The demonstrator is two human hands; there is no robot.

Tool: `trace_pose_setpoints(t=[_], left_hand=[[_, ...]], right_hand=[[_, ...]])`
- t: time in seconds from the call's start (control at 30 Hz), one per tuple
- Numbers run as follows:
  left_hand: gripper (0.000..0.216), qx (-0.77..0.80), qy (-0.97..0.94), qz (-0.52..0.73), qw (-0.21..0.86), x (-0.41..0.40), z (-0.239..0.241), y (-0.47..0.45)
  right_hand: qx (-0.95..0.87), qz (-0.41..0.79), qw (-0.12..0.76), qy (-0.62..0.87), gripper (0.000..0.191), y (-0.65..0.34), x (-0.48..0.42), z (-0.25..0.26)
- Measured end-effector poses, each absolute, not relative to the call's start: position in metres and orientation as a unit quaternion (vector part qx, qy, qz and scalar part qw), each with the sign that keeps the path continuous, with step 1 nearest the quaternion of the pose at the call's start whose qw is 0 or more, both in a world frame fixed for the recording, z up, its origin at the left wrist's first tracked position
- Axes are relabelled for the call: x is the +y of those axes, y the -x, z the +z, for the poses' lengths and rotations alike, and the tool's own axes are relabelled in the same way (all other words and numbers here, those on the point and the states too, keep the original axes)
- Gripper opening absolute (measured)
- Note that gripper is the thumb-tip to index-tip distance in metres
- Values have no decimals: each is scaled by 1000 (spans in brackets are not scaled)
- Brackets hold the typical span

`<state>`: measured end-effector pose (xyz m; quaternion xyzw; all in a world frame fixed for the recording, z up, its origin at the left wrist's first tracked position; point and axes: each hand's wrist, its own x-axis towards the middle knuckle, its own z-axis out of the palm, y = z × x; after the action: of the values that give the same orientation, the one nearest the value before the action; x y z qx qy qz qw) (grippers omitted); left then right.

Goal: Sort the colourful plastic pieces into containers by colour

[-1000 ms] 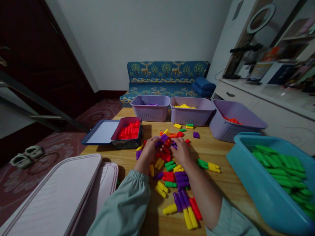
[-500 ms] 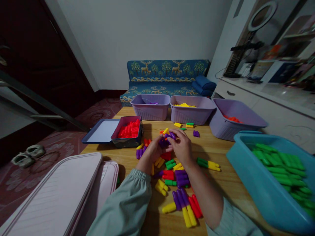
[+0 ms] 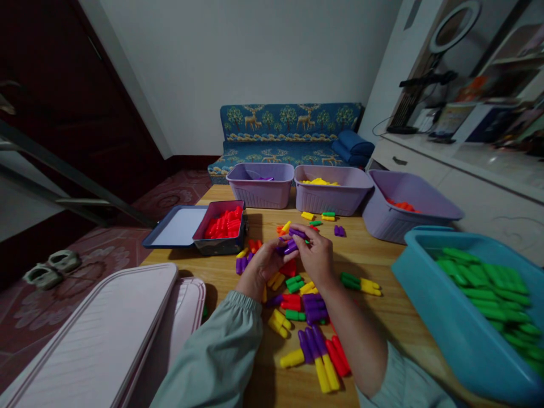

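Note:
Both my hands meet over the middle of the wooden table. My left hand [image 3: 264, 263], fingers closed, holds purple plastic peg blocks [image 3: 290, 247]. My right hand [image 3: 318, 256] pinches another purple peg block [image 3: 298, 233] just above them; whether the pieces are joined is hard to make out. Beneath and in front of my hands lie loose and joined blocks: a red pair [image 3: 291, 302], a purple cluster [image 3: 315, 309], a yellow block [image 3: 279, 323] and a purple-and-yellow joined piece [image 3: 318, 354]. A green-and-yellow piece [image 3: 360, 284] lies right of my right forearm.
Lilac bins [image 3: 260, 192] line the table's far side. A teal bin [image 3: 442, 306] of green blocks stands at right. At left sit an open case [image 3: 219, 245] of red blocks and pale lids [image 3: 97, 334]. A patterned sofa [image 3: 289, 136] stands beyond.
My fingers have shifted slightly around the purple blocks, and the upper piece in my right hand now shows lying more level. The blocks on the table have stayed put.

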<state>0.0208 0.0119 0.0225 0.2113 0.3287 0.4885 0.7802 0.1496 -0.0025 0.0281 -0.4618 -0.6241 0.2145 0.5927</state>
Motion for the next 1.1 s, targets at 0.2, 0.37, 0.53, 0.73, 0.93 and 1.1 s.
trace_pose_setpoints(t=[0.2,0.37,0.53,0.73,0.93,1.1], left_hand=[[38,304,-186,484,799,13,25,-15],[54,285,-139,503,804,13,29,-11],[59,271,-160,518,795,13,27,-11],[64,275,-231,505,785,11,24,-14],[49,324,-236,500,768,16,17,-17],[35,340,-284,481,757,17,9,-19]], right_hand=[[-504,261,639,519,30,-159,4,25],[-429,429,592,531,45,-161,6,21],[-359,566,559,488,53,-155,-1,30],[-313,617,551,465,50,-156,-1,31],[-361,542,563,509,53,-158,3,24],[-420,501,559,511,55,-155,2,27]])
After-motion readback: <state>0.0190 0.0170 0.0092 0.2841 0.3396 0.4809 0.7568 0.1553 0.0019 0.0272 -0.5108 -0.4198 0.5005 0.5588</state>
